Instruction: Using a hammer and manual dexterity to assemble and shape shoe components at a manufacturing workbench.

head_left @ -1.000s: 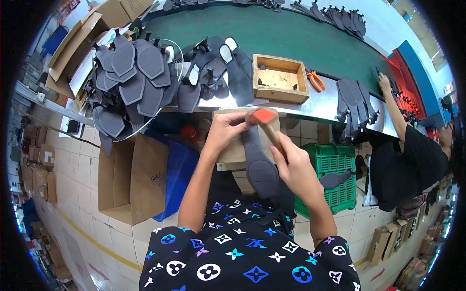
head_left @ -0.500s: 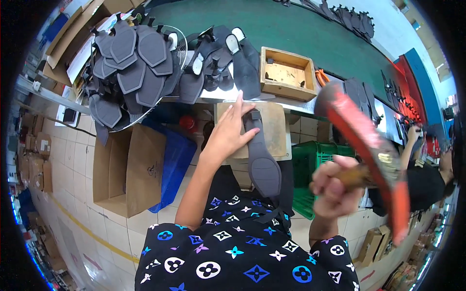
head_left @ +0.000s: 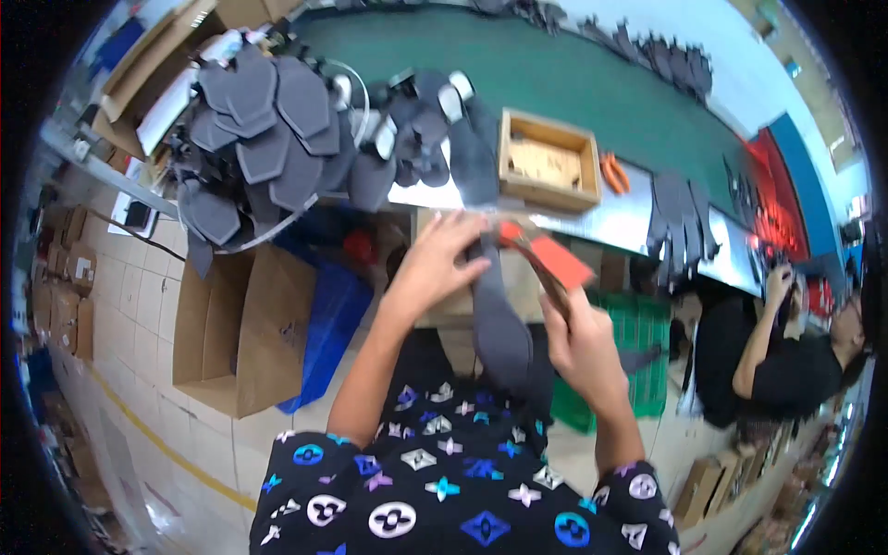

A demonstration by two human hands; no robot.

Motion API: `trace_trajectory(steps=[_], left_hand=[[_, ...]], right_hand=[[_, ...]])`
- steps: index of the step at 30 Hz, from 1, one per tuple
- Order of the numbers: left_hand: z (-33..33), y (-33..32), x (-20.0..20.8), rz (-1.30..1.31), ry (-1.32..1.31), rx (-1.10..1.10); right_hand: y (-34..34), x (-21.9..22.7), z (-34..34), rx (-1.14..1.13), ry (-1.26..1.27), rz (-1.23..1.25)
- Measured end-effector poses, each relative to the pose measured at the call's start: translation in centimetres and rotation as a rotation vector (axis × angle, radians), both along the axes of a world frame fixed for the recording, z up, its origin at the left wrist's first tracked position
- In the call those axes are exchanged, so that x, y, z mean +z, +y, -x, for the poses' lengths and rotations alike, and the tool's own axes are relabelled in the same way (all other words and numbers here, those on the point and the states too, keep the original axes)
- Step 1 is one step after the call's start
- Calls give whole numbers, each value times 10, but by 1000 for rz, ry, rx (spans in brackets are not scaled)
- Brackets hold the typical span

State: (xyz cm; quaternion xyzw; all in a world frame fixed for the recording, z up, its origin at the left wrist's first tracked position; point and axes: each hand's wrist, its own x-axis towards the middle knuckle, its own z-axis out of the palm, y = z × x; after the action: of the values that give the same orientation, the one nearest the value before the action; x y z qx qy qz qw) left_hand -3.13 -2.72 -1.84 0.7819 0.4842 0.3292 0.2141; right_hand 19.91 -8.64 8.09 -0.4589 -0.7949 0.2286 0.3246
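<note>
A dark grey shoe sole (head_left: 504, 342) lies lengthwise, its far end on a tan board (head_left: 523, 301) and its broad end toward my body. My left hand (head_left: 433, 264) holds the sole's far end, fingers curled over it and thumb against its side. In my right hand (head_left: 587, 347) is the wooden handle of a hammer (head_left: 560, 262) with a red head. One end of that head is down at the sole's far end, close to my left fingertips. Motion blur hides whether it touches.
Stacked grey soles (head_left: 268, 139) fill the bench's left side. A wooden box (head_left: 548, 176) with small dark pieces and orange-handled pliers (head_left: 613, 173) sit beyond the board. Below are a cardboard box (head_left: 268, 342), a blue crate (head_left: 338, 319) and a green crate (head_left: 638, 319). A co-worker (head_left: 795, 365) is at right.
My right hand has swung the hammer from the raised right side down and left to the sole's far end. My left fingers have curled more, and the view has shifted slightly.
</note>
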Motion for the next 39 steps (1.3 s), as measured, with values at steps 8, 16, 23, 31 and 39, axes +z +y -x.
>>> trace_trajectory(steps=[8,16,23,31,39], left_hand=[[-2,-65,57,241,-278,-291],[-19,-122,110,782,-796,-221],[-28,-130,111,1157,-1021,-610],[-26,-126,128,1057,-841,-650],[-41,-112,105,691,-638,-633]], right_hand=[[9,-12,-15,-124,-100,-88],[14,-14,6,210,-254,-228],[-33,-2,21,506,968,635],[-45,8,9,464,954,550],[-53,13,-4,154,630,193]])
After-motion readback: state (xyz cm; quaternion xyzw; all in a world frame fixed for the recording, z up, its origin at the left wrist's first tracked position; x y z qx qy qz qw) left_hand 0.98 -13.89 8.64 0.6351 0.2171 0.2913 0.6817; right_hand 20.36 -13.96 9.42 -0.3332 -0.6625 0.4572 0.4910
